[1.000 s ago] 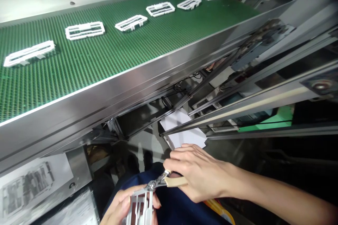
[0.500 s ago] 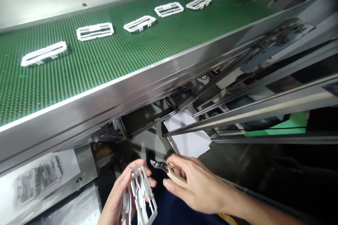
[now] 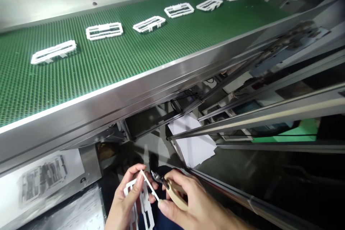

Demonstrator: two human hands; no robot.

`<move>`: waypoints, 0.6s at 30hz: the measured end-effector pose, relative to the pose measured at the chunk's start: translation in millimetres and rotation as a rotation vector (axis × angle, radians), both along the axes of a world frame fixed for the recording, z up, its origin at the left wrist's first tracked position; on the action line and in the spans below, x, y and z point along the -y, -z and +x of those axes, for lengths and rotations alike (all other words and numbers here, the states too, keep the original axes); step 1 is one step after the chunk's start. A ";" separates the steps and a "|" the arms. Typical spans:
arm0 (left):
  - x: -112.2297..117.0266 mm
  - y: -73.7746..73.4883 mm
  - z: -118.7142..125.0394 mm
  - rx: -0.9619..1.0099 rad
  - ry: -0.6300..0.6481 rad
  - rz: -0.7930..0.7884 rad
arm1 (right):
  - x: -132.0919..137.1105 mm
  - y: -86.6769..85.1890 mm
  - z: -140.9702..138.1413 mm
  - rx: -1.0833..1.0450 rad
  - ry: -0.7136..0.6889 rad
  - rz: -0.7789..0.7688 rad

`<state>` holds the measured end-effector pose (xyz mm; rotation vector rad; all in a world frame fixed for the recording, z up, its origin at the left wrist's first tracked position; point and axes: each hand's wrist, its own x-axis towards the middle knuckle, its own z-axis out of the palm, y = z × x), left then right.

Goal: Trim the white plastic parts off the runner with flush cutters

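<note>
My left hand is closed around white plastic frames at the bottom centre. One slotted white frame lies against the fingers. Another white piece is pinched under the thumb and seen edge-on as a thin bar. In my right hand is a pair of nippers with beige handles and short metal jaws. The jaws are just right of the edge-on piece; whether they touch it I cannot tell. My right thumb tip reaches the lower end of that piece.
A green conveyor belt with a metal side rail runs across the top. Several white frames lie spaced along it. At lower left is a sheet with a printed picture; white sheets lie below the belt.
The edge-on piece has been turned from facing me to narrow side up. My right hand and the nippers have come closer to my left hand. The whole view has shifted slightly.
</note>
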<state>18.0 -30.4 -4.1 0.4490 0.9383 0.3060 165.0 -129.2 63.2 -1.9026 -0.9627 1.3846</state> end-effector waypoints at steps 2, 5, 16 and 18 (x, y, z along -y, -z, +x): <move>-1.2 -6.5 1.4 -0.028 -0.022 -0.005 | 1.8 -2.1 1.0 0.095 -0.046 -0.056; -1.7 -14.2 4.1 -0.078 -0.054 0.040 | 4.5 -1.9 0.3 0.208 -0.066 -0.119; -0.7 -19.2 7.3 -0.193 -0.077 0.104 | 0.9 -3.9 1.1 0.293 -0.154 -0.207; -1.1 -20.6 7.4 -0.221 -0.074 0.129 | -1.1 -5.8 1.5 0.303 -0.166 -0.231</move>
